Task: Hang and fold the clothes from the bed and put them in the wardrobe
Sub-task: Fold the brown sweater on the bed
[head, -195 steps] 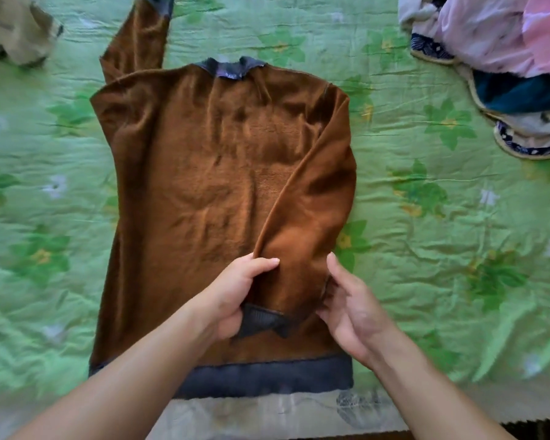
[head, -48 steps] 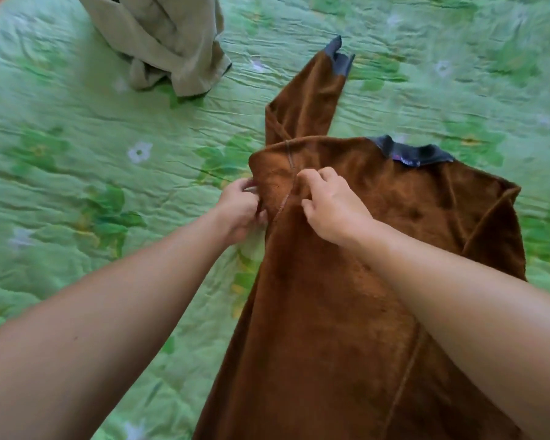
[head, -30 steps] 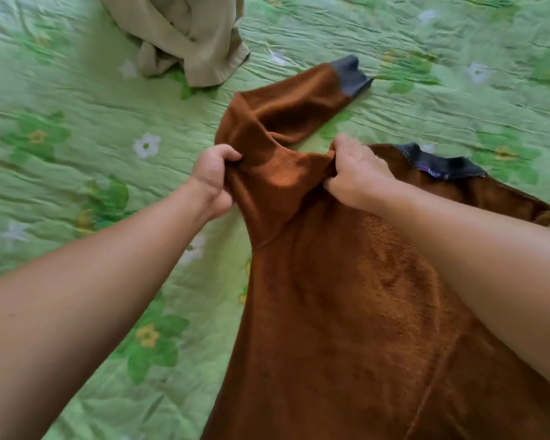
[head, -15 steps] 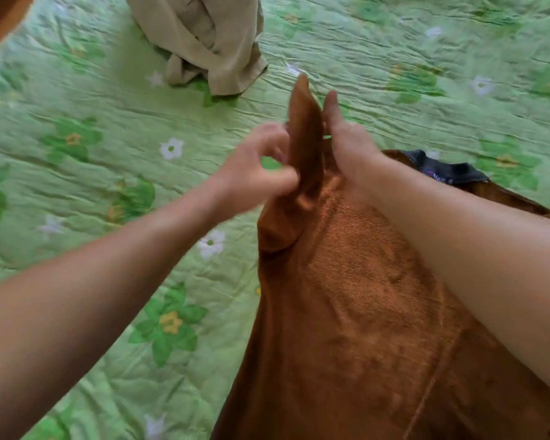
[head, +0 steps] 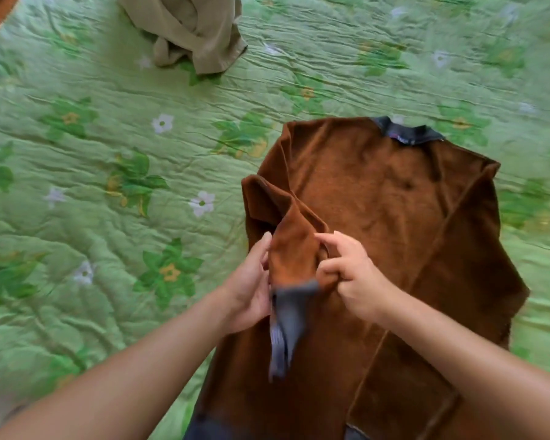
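Sleeve [head: 294,252] now lies over brown sweater [head: 394,217], left hand [head: 248,296] and right hand [head: 353,287] fingers [head: 326,239] pinching it; label [head: 400,138] apparently illegible.

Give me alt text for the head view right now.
The left hand and right hand grip one sleeve of a brown sweater lying on a green flowered bedspread, the grey cuff dangling between them. A beige garment lies crumpled beyond it.

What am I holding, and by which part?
The brown sweater, by one sleeve just above its grey cuff: left hand on one edge, right hand pinching the other.
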